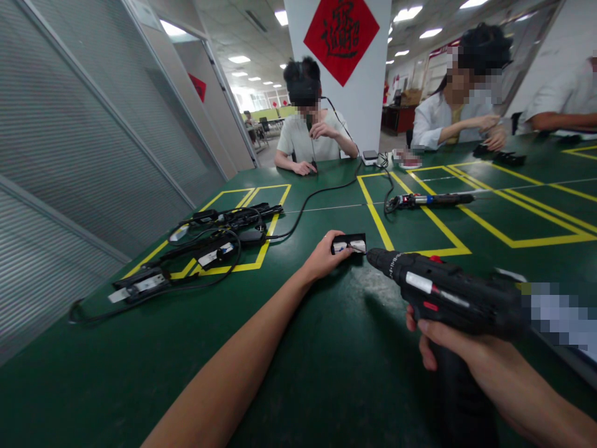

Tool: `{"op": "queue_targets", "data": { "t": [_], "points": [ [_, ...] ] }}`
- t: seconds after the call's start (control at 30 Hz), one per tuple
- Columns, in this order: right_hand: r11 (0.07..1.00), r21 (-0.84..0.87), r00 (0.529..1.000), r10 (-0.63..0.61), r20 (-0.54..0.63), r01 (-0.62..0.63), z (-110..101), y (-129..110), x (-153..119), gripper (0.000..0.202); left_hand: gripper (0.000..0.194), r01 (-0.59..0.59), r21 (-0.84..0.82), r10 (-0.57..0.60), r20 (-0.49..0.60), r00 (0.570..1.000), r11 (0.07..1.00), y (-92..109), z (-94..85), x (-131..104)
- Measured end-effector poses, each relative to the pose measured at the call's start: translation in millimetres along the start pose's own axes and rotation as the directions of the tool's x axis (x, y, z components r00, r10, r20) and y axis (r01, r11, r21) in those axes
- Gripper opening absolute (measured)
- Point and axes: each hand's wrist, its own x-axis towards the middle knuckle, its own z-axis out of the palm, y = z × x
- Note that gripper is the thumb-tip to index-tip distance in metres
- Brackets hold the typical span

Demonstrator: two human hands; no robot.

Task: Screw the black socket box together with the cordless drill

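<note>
My right hand [448, 339] is wrapped round the grip of a black cordless drill [448, 289] with red details. The drill's chuck points left, toward a small black case with white parts inside [358, 244]. My left hand [326, 256] grips that case at its left side, holding it at the tabletop. A thin bit seems to reach from the chuck to the case; whether its tip touches a screw is too small to tell.
Black devices with cables [219, 242] lie at left on the green table [289, 336], marked with yellow tape. A slim tool [433, 200] lies beyond the drill. One person [314, 130] sits opposite, others at right. A cable [308, 199] crosses the table.
</note>
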Motion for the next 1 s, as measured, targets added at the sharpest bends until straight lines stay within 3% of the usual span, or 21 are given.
{"op": "queue_targets", "data": {
  "t": [0.23,0.73,1.0],
  "points": [
    [0.999,-0.007,0.999,0.040,-0.016,-0.040,-0.3,1.8,-0.6,0.023,0.045,-0.024,0.023,0.025,-0.019,1.000,0.999,-0.2,0.2,-0.1],
    [1.000,-0.026,0.999,-0.011,-0.032,0.010,0.1,1.4,0.6,0.018,0.045,-0.021,0.019,0.021,-0.009,1.000,1.000,-1.6,-0.1,-0.1],
    [0.999,-0.043,1.000,0.008,-0.006,-0.008,-0.5,0.3,0.7,0.026,0.044,-0.024,0.020,0.025,-0.008,1.000,0.999,-1.6,-1.0,-0.4]
  ]
}}
